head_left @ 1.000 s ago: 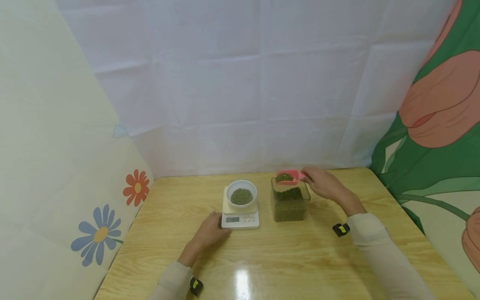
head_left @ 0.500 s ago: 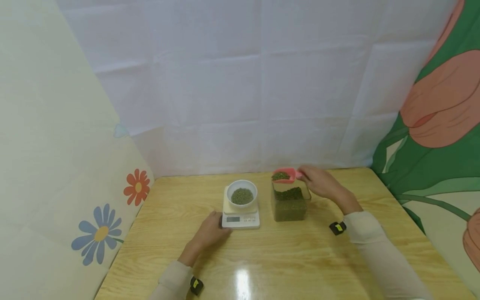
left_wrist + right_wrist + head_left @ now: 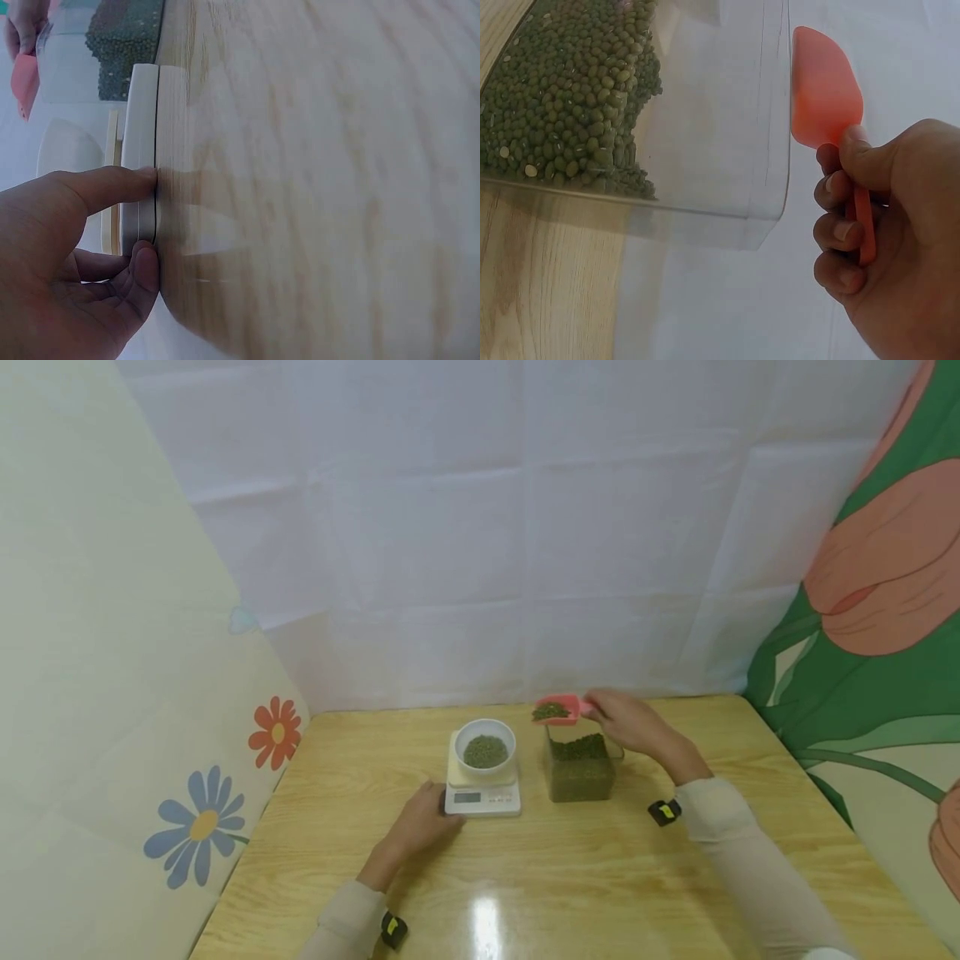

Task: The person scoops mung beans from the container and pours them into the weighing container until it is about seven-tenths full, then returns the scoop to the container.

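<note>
My right hand [image 3: 622, 720] grips a pink scoop [image 3: 572, 710] by its handle, fingers curled round it in the right wrist view. The scoop carries mung beans [image 3: 551, 711] and is over the back left rim of a clear square container [image 3: 581, 783], partly filled with more mung beans [image 3: 562, 97]. Left of the container stands a white kitchen scale [image 3: 483, 806], and on it a white bowl [image 3: 486, 727] with mung beans in its bottom. My left hand [image 3: 423, 818] holds the scale's front left corner between thumb and fingers, as the left wrist view shows.
Scale and container stand side by side on a wood-grain table [image 3: 585, 877]. A white cloth [image 3: 450, 568] hangs behind the table's back edge. Flower-printed cloths [image 3: 885, 652] line both sides. The scale's small display [image 3: 467, 797] faces me.
My right hand has moved left with the loaded scoop, from over the container toward the scale. My left hand has stayed at the scale's corner.
</note>
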Demonstrator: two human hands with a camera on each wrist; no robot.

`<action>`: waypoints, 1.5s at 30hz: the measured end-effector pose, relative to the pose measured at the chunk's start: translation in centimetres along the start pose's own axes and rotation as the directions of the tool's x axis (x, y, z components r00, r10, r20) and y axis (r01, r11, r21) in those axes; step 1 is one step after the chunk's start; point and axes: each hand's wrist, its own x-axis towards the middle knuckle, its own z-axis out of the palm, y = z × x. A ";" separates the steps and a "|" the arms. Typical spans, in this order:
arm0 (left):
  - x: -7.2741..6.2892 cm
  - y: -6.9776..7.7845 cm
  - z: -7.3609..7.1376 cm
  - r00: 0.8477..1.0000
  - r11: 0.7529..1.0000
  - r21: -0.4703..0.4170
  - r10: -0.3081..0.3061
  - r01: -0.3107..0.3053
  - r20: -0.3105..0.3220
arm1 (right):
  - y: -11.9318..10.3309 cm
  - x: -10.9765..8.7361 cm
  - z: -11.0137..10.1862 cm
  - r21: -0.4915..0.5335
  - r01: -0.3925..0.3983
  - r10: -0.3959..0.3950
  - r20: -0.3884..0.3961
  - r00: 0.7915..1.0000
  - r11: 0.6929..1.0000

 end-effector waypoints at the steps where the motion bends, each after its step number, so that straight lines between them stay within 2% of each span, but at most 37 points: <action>1: 0.0 0.0 0.0 1.000 1.000 -0.001 -0.002 0.002 0.000 | 0.0 0.1 0.0 -0.001 -0.001 0.001 -0.001 1.000 1.000; 22: -0.1 0.1 -0.1 1.000 1.000 -0.013 0.003 -0.003 0.002 | -1.5 1.4 1.1 0.044 0.026 -0.026 0.002 1.000 0.999; 45: -0.1 0.2 -0.2 1.000 1.000 -0.011 0.003 -0.003 0.001 | -2.5 2.4 2.9 0.016 0.086 -0.086 -0.003 0.996 0.996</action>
